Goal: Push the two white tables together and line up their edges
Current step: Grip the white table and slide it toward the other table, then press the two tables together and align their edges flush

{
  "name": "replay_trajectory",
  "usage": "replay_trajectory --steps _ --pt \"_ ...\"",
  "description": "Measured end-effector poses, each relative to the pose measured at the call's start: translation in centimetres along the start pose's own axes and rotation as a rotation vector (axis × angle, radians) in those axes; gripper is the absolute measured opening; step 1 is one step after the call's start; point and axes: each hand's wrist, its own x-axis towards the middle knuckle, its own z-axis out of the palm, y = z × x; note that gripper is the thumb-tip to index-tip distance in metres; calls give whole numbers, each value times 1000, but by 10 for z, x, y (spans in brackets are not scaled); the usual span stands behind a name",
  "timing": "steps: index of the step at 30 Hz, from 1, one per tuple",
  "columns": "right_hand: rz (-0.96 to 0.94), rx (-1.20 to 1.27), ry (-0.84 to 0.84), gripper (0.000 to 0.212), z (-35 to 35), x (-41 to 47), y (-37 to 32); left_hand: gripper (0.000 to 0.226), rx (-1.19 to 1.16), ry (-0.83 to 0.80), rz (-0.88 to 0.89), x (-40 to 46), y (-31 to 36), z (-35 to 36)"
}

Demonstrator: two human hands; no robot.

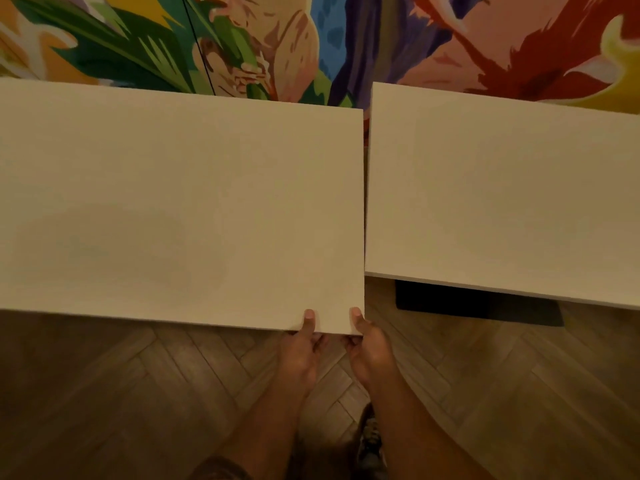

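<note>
You look down on two white tables. The left table (173, 209) fills the picture from nine o'clock to the centre; the right table (502, 195) sits at three o'clock. Their facing sides lie close, with a thin dark gap between them. Their near edges do not line up: the left table's near edge comes closer to you than the right table's.

You have two bare hands in view, both at six o'clock, on the left table's near right corner. Your left hand (301, 355) grips the near edge with its thumb lying flat on top and its fingers curled under the tabletop. Your right hand (369, 351) grips the corner itself the same way, thumb on top, fingers beneath. Both forearms reach up from the bottom of the picture, close together.

The fingers under the tabletop are hidden. Both tables are cut off at the picture's sides. A dark shape (478, 303) under the right table is hard to make out. One shoe (372, 441) shows dimly between your forearms on the herringbone wood floor (104, 393). A colourful painted mural (242, 43) fills twelve o'clock.
</note>
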Motion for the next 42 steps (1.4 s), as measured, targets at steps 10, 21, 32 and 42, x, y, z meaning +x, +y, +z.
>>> replay_trajectory --steps 10,21,32,42 --pt "-176 96 37 56 -24 25 -94 64 105 -128 -221 -17 -71 74" --pt "-117 151 71 29 -33 34 -108 63 177 -280 -199 -23 -63 125" --pt "-72 219 83 27 -24 40 -122 41 98 -71 -131 18 -53 160" --pt "-80 79 143 46 -21 52 -120 63 197 29 -93 33 -59 176"
